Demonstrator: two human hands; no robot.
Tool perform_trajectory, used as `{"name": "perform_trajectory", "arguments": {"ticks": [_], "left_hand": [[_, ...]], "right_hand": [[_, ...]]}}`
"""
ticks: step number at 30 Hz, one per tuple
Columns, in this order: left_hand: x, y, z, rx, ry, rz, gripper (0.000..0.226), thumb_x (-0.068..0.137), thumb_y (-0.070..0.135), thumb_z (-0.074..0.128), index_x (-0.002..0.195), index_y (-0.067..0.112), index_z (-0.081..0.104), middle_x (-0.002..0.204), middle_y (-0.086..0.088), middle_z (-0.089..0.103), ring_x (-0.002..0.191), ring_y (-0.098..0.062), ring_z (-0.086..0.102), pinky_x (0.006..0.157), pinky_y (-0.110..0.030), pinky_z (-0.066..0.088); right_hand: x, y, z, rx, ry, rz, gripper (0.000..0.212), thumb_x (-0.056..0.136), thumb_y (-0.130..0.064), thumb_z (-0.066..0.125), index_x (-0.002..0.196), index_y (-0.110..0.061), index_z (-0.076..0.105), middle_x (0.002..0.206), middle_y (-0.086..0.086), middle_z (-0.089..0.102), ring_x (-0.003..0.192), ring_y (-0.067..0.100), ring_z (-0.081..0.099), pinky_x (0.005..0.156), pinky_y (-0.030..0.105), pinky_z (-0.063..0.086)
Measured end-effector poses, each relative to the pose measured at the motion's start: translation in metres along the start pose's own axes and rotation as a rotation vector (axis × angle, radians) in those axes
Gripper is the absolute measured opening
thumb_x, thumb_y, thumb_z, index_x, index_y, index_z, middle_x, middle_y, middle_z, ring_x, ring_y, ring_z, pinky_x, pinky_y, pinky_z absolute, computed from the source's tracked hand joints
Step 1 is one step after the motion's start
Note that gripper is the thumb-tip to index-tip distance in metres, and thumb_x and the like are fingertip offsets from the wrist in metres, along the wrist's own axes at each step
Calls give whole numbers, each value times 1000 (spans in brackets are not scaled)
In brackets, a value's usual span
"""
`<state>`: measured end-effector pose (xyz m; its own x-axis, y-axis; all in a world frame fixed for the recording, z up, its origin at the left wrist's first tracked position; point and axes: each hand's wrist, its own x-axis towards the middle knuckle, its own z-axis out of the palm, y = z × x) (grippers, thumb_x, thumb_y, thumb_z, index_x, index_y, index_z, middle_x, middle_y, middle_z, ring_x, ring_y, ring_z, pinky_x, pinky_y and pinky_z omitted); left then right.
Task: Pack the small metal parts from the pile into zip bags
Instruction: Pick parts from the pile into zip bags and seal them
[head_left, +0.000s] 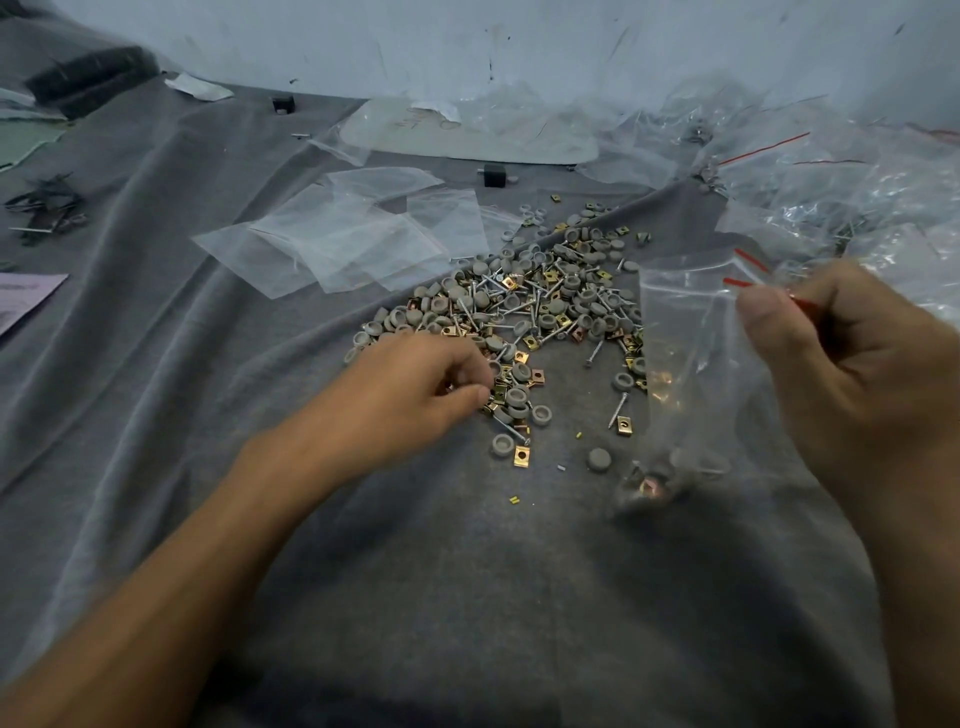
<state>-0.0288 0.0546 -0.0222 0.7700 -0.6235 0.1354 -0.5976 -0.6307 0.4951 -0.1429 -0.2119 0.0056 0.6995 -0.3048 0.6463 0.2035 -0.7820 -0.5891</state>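
A pile of small parts lies on the grey cloth: grey caps, screws and brass-coloured square clips. My left hand reaches into the near edge of the pile, its fingers curled and pinching at parts there. Whether a part sits between the fingertips is hidden. My right hand holds a clear zip bag by its red-striped mouth, hanging down. A few parts sit blurred at the bag's bottom.
Several empty zip bags lie flat left of the pile. A heap of filled bags fills the back right. A white tray sits by the wall. Dark parts and a paper lie far left.
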Motion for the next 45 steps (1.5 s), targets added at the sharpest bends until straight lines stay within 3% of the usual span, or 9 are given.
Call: {"name": "perform_trajectory", "arguments": {"ticks": [5, 10, 17, 21, 25, 31, 34, 37, 45], "left_hand": [[3, -8, 6, 203, 81, -52, 36, 94, 33, 67, 128, 27, 60, 125, 4, 55, 119, -19, 45, 100, -33, 37], [9, -5, 14, 262, 15, 51, 49, 96, 32, 64, 143, 26, 52, 139, 6, 54, 130, -17, 44, 110, -33, 32], [10, -9, 9, 334, -27, -13, 34, 96, 47, 60, 122, 28, 66, 119, 4, 57, 114, -18, 54, 96, -38, 45], [6, -9, 5, 338, -6, -8, 29, 99, 46, 54, 121, 33, 68, 116, 6, 59, 113, -16, 56, 86, -34, 47], [6, -10, 3, 281, 8, -32, 29, 102, 42, 50, 122, 31, 69, 116, 5, 59, 114, -16, 54, 94, -40, 49], [7, -14, 0, 295, 2, -58, 27, 100, 36, 52, 121, 34, 69, 119, 3, 58, 117, -18, 52, 109, -43, 40], [6, -11, 3, 306, 16, -42, 25, 99, 41, 50, 115, 34, 69, 114, 4, 58, 114, -19, 52, 96, -42, 48], [8, -7, 7, 301, 26, -42, 22, 98, 43, 50, 107, 34, 67, 109, 4, 57, 110, -17, 51, 83, -34, 45], [9, -10, -14, 118, 181, -85, 21, 87, 48, 44, 86, 38, 62, 107, 11, 56, 100, -13, 53, 83, -41, 47]], "right_hand": [[-2, 0, 1, 3, 41, -19, 38, 92, -40, 60, 65, -20, 42, 64, -19, 53, 56, -4, 43, 54, 9, 31], [-2, 4, 1, -24, 76, -95, 35, 92, -33, 61, 70, -9, 50, 65, -10, 47, 60, 3, 44, 59, 12, 32], [-2, 5, 7, -12, 55, -140, 33, 91, -30, 62, 70, -7, 51, 67, -10, 48, 61, -1, 44, 60, 10, 33], [-3, 3, 10, 0, 13, -152, 32, 90, -33, 63, 70, -11, 51, 66, -9, 50, 61, 0, 46, 60, 12, 33], [-5, -2, 16, 15, -37, -161, 34, 89, -35, 63, 70, -9, 52, 67, -3, 52, 61, 14, 44, 58, 23, 35], [-8, -8, 21, 32, -93, -166, 36, 88, -37, 63, 70, -8, 54, 68, -1, 53, 63, 16, 45, 60, 23, 37], [-8, -10, 23, 38, -119, -162, 34, 88, -37, 63, 71, -9, 54, 68, 1, 53, 63, 19, 47, 60, 29, 39], [-10, -13, 25, 38, -162, -160, 35, 88, -39, 63, 72, -9, 55, 69, 0, 53, 64, 18, 48, 60, 27, 39], [-13, -15, 32, 40, -301, -164, 32, 85, -42, 69, 75, -15, 57, 74, -3, 53, 67, 16, 50, 61, 22, 39]]}}
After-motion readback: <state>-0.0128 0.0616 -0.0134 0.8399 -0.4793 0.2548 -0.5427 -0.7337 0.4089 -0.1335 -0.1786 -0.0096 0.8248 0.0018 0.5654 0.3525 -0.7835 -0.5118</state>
